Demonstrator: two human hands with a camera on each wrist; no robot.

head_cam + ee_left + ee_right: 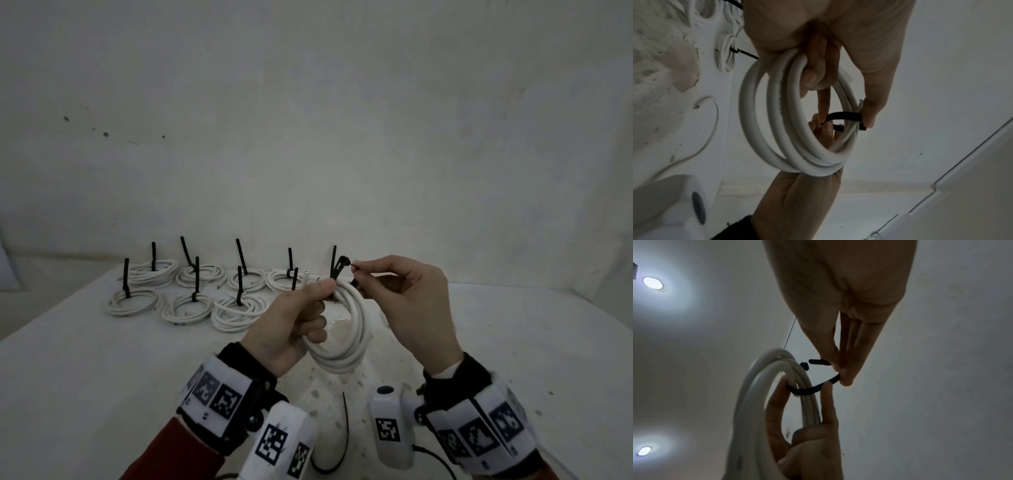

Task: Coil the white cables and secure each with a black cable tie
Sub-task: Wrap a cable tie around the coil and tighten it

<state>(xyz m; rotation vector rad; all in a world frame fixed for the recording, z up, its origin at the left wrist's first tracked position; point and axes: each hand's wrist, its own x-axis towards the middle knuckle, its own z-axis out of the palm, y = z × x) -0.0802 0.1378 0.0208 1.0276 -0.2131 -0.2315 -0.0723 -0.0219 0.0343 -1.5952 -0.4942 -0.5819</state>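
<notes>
Up above the white desk (102,359), the left hand (291,329) holds a white cable coil (346,329) upright, its fingers (813,76) curled through the loops and the thumb pressing the top of the bundle. Around that top section runs a black cable tie (809,390), looped loosely about the strands just beside the left thumb. The right hand (411,308) has its thumb and forefinger pinched together on the free end of the tie, while the other fingers (863,340) lie alongside, loosely extended. In the right wrist view the tie's tip points toward its small head, close to it but with a gap between them, so the loop is not yet closed. One cut end of the cable sticks up next to the left thumb. Farther back on the desk, near the wall, lie the finished coils (236,311) in two rows, each bound with a black tie whose tail stands up. Close to the person, between the two wrists, a spare tie (346,421) rests on the desk, which shows brownish stains (674,65) under the hands. Both wrists carry white camera units with black square markers.
</notes>
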